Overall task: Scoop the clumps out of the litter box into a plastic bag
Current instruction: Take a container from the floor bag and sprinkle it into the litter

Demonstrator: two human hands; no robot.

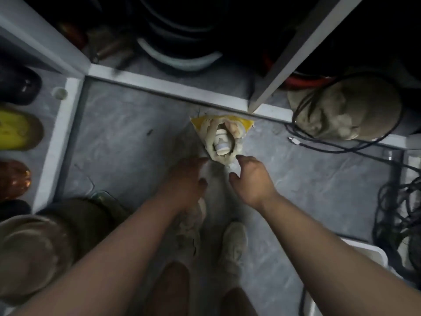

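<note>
A pale, translucent plastic bag (pixel 215 179) hangs over the grey floor between my two hands. Its far end (pixel 222 137) is open and shows a yellow wrapper and a small white bottle inside. My left hand (pixel 185 185) grips the bag's left side with curled fingers. My right hand (pixel 249 179) pinches its right edge between curled fingers and thumb. The corner of a white plastic bin (pixel 366 253) shows at the lower right; I cannot tell whether it is the litter box. No scoop and no clumps are in view.
A white shelf frame (pixel 159 85) crosses ahead, with dark hoses behind it. Shoes (pixel 16 131) line the left side. A beige lump (pixel 344 110) and black cables (pixel 396 213) lie at the right. My feet in pale slippers (pixel 234 242) stand below the bag.
</note>
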